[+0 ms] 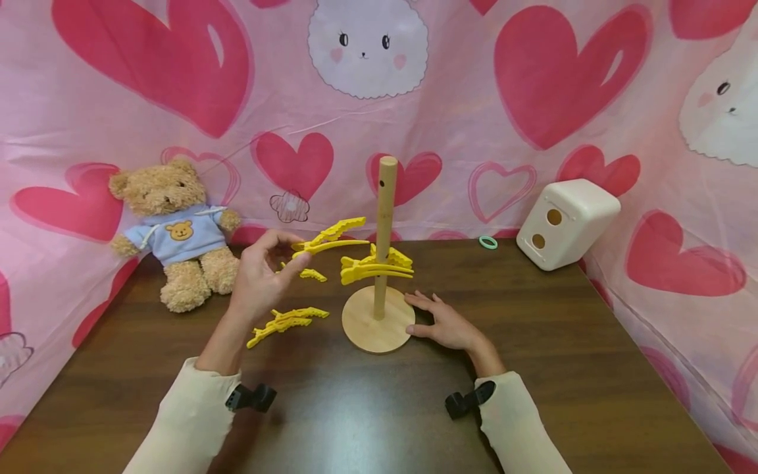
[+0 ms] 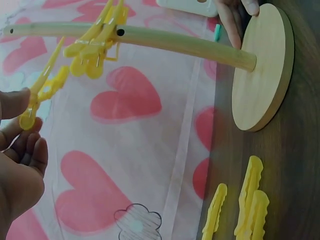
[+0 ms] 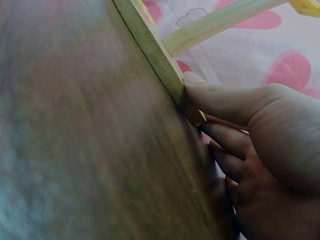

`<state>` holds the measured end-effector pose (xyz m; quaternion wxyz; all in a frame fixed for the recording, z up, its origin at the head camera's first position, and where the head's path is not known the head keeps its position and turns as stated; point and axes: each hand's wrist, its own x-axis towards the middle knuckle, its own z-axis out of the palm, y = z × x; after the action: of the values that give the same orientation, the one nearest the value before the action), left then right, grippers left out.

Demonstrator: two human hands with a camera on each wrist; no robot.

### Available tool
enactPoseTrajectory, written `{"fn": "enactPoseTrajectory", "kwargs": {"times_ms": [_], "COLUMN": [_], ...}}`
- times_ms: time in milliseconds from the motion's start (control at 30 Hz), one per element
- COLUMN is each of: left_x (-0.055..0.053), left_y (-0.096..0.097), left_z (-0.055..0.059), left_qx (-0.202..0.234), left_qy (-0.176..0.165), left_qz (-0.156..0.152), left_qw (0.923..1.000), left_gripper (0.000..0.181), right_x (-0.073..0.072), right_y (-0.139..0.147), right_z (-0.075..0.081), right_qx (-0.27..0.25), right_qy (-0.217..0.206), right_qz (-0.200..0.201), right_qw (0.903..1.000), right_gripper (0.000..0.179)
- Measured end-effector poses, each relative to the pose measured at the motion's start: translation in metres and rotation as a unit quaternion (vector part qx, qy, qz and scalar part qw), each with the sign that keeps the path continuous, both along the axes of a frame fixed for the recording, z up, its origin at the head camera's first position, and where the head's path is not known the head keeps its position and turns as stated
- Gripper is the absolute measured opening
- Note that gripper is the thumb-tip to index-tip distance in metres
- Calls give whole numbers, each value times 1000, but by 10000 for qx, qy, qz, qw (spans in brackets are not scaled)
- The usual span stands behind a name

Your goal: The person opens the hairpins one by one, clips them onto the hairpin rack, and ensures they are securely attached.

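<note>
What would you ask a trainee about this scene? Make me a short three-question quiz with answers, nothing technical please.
1. Which thing is the left hand holding?
a) a green ring
b) a yellow clip
c) a white box

2. True or false: the right hand is touching the top end of the wooden post.

3. What colour is the top on the teddy bear?

Key:
1. b
2. False; it is touching the edge of the round base.
3. Light blue
</note>
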<state>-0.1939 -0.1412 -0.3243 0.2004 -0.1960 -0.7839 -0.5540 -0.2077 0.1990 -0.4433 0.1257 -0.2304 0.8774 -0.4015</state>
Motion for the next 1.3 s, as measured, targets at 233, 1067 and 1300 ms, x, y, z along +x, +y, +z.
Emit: {"fn": "enactPoseTrajectory", "kwargs": {"times_ms": [233,1067,1300], "left_x": [1,3,2], "left_y": [12,45,50], "left_z": [1,0,1], "left_qx": [-96,-196,-339], "left_qy": [39,407,243], "left_qz": [-3,-219,-343], "left_qw": [9999,9987,9985], "left_gripper": [15,15,15], "right_x": [1,1,0], "right_y": [0,0,-1], "right_z": [0,-2,-2], "right_qx": [-3,12,-3], "right_qy": [-69,-65,-53], "right_qz": [-28,-48,-51], "right_qw": [10000,10000,10000], "right_gripper": [70,70,69]}}
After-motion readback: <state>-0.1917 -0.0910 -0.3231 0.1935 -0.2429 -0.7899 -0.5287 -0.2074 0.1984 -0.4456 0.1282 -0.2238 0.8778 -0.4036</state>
